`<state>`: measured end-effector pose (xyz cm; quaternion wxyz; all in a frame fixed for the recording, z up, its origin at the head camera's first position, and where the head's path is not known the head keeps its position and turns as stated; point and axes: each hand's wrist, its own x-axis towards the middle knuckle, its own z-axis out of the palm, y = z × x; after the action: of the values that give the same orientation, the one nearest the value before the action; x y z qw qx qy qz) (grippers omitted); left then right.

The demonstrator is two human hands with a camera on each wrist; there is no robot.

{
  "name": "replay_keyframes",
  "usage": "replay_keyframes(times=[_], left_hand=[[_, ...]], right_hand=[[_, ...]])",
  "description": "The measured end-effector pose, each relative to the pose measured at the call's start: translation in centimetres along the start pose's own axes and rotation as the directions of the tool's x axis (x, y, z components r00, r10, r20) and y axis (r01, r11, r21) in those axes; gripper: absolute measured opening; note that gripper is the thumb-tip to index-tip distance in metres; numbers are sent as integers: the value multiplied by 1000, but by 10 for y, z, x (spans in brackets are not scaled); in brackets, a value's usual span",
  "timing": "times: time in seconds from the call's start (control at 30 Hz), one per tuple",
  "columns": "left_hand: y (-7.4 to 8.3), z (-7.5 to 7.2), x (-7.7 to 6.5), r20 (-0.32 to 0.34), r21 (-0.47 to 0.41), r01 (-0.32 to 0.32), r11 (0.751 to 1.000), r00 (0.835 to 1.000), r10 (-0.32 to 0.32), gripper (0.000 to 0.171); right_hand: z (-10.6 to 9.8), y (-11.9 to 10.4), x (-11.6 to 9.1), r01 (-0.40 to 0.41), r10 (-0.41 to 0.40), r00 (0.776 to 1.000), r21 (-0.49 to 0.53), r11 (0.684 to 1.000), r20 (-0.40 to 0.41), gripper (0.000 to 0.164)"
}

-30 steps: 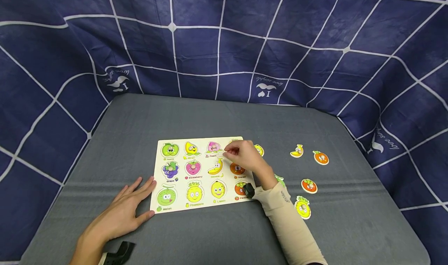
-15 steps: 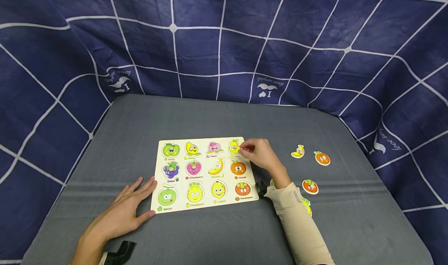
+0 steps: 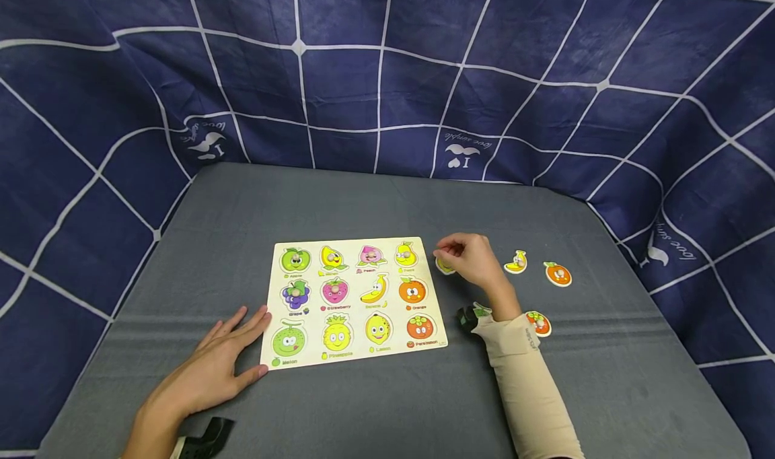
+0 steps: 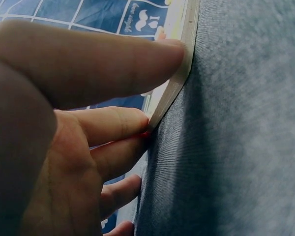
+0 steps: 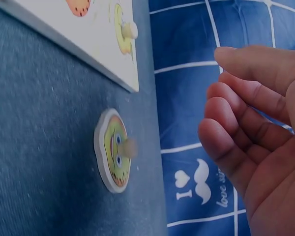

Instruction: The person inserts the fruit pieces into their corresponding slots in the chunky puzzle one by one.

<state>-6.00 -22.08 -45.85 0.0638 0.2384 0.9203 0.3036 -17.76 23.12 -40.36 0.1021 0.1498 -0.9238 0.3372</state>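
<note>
Desk (image 3: 363, 405): dark grey fabric surface, faint crease running across, rounded near corner. Navy cloth (image 3: 345, 82) hangs behind it and along both sides, rippled, with white grid lines (image 3: 383, 46); pale diamonds (image 3: 299, 47) at some crossings. Moustache-and-heart print (image 3: 463, 149) near its lower edge, lettering (image 3: 466, 140) upside down.

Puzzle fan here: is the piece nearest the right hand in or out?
Out: the yellow piece lies on the cloth, apart from the board.

i see the cream fruit-puzzle board (image 3: 357, 319) flat, partly filled; the knobbed yellow lemon piece (image 5: 113, 155) lies face-up just beside it.
</note>
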Motion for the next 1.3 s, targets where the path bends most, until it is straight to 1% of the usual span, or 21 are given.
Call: replay_keyframes(times=[0.23,0.67,0.87,0.97,1.1,1.3], left_hand=[[0,0,1,2,4,5,1000,1000,-5,79],[1,1,1,-5,21,7,1000,1000,-7,79],[2,0,1,-4,26,15,1000,1000,-15,79],[3,-1,1,-16,38,11,999,1000,-11,79],[2,1,1,-25,50,7,999,1000,-5,80],[2,1,1,-9,48,20,999,1000,-20,80]], right_hand=[[-8,9,-1,-1,1,1000,-1,1000,-22,15],[-25,30,-7,-94,93,993,-20,995,-73,19],[-42,41,-12,-153,148,981,-30,988,-128,20],[-48,47,-15,-178,171,974,-33,984,-148,21],[-52,52,-18,-191,183,970,-39,981,-158,22],[-56,55,-22,-198,187,967,-49,979,-175,21]])
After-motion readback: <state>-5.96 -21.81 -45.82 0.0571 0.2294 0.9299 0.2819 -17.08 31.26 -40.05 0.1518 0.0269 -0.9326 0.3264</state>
